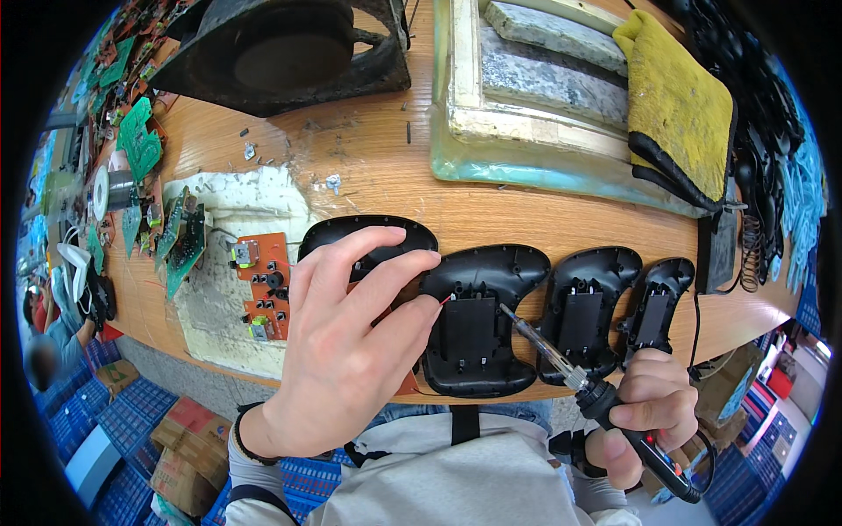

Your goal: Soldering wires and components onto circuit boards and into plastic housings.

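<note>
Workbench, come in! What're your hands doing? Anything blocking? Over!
Left grip: apparently pinching thin red wire. Right grip: holding black-handled soldering iron, metal tip at curved black plastic shell. Between tip and wire: nothing visibly in the way.

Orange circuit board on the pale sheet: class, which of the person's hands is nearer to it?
Left. The left hand is just right of the orange circuit board; the right hand, gripping the soldering iron, is farther right.

Smooth, slightly glossy black plastic shells [474, 329]; soldering iron [600, 402] with glossy plastic grip; shiny wood-grain counter [360, 145]; rough, matt yellow cloth [680, 105], upper right.
</note>
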A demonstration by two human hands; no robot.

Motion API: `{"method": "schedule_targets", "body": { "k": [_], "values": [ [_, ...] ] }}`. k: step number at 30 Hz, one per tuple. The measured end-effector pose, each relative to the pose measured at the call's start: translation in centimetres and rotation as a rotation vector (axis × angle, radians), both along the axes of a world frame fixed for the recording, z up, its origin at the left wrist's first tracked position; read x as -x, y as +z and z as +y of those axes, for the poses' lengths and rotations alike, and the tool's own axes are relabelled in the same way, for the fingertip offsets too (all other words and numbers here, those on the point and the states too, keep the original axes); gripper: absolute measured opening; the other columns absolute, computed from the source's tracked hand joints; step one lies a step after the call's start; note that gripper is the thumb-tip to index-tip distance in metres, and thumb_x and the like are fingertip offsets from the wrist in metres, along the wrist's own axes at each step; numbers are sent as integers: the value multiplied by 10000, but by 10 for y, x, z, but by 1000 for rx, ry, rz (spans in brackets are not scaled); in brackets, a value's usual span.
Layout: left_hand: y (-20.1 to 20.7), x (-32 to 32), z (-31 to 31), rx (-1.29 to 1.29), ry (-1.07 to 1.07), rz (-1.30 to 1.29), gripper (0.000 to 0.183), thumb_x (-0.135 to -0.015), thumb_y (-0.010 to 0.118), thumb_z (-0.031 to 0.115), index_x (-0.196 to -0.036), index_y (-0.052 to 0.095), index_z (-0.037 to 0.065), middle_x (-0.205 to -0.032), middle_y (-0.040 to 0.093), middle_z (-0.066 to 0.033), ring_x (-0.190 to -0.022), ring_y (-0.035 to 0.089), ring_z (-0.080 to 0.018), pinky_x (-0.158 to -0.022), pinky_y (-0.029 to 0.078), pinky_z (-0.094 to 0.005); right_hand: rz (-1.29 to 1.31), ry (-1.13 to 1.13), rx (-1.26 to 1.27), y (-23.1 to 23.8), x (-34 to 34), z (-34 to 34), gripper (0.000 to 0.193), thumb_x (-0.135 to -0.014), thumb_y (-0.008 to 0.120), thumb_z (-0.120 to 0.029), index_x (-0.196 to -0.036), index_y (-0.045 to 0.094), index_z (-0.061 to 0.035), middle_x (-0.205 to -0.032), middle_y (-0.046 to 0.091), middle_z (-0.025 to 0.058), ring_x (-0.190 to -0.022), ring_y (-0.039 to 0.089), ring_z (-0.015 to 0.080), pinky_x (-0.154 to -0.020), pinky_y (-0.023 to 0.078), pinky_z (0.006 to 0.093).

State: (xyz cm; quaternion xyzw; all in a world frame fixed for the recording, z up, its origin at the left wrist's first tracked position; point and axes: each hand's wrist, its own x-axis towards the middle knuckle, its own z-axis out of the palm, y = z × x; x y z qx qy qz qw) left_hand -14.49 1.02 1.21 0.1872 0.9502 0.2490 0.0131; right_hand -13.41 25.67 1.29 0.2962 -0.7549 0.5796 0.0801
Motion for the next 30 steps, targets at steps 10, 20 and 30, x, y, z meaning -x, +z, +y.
{"method": "schedule_targets", "body": {
  "k": [10,20,30],
  "values": [
    [1,0,1,9,2,-5,114,-636,708,63,-740,661,68,-1035,618,-25,-1069,496,-272,-854,347,-384,-41,-61,76,-3,-7,6,192,-592,621,-128,-699,532,3,-452,448,58,-308,331,129,-341,214,265],
    [18,-9,6,-115,111,-19,251,-616,745,90,-857,678,73,-963,644,-27,-988,526,-243,-803,378,-333,-42,-170,123,-8,-19,12,214,-615,636,-157,-711,518,-6,-461,453,55,-315,345,127,-342,237,266],
    [15,-35,16,-213,41,-142,184,-613,743,88,-789,694,104,-698,633,9,-747,575,-164,-708,348,-305,-117,-193,180,-7,-30,14,206,-637,640,-168,-717,524,-18,-457,464,51,-315,348,131,-358,237,269]
  ]
}}
